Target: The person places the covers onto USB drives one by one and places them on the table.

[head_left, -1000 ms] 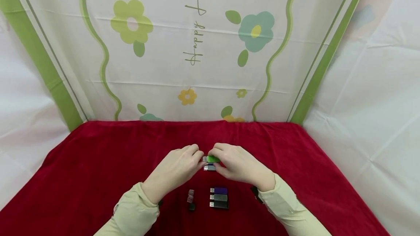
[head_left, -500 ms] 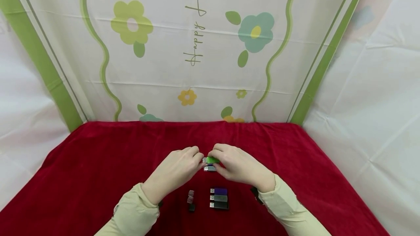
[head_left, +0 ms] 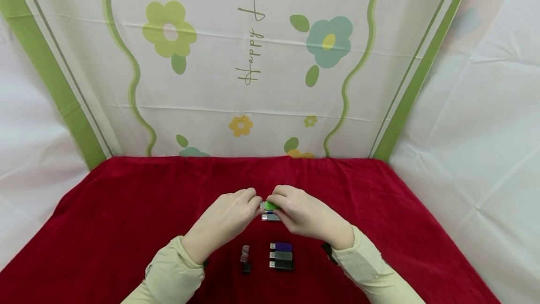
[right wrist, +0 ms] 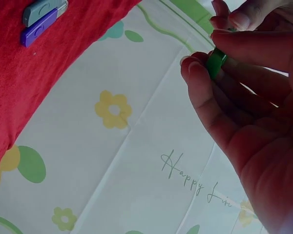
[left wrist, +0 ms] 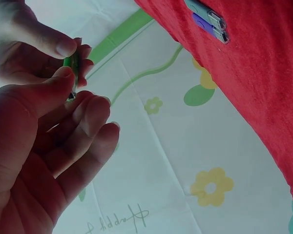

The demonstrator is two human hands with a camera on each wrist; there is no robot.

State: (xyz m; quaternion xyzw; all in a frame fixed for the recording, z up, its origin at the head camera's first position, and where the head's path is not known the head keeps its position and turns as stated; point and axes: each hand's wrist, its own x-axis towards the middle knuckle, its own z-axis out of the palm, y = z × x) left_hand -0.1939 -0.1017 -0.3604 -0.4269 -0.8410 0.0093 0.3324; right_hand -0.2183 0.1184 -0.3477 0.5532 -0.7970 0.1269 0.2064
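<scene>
Between the two hands is a small green USB flash drive [head_left: 271, 206], held above the cloth. My left hand [head_left: 229, 212] pinches its clear or silvery plug end with thumb and finger; whether a cap covers that end is too small to tell. My right hand [head_left: 307, 212] pinches the green body between thumb and fingers, hiding much of it. In the right wrist view, green [right wrist: 216, 63] shows between the fingertips. Just below the hands lies a silver-grey flash drive [head_left: 271, 217], with a bluish one partly hidden behind it.
Nearer on the red cloth [head_left: 126, 229] lie a purple drive [head_left: 283, 247], a grey drive [head_left: 283, 255] and a black drive [head_left: 283, 265], side by side. To their left sit clear caps [head_left: 244, 254] and a black cap [head_left: 246, 268]. A printed curtain [head_left: 270, 97] rises behind the table.
The right fingers have shifted slightly left over the green flash drive, so a little less of its body shows. The left hand has hardly moved, and the things on the cloth stay put.
</scene>
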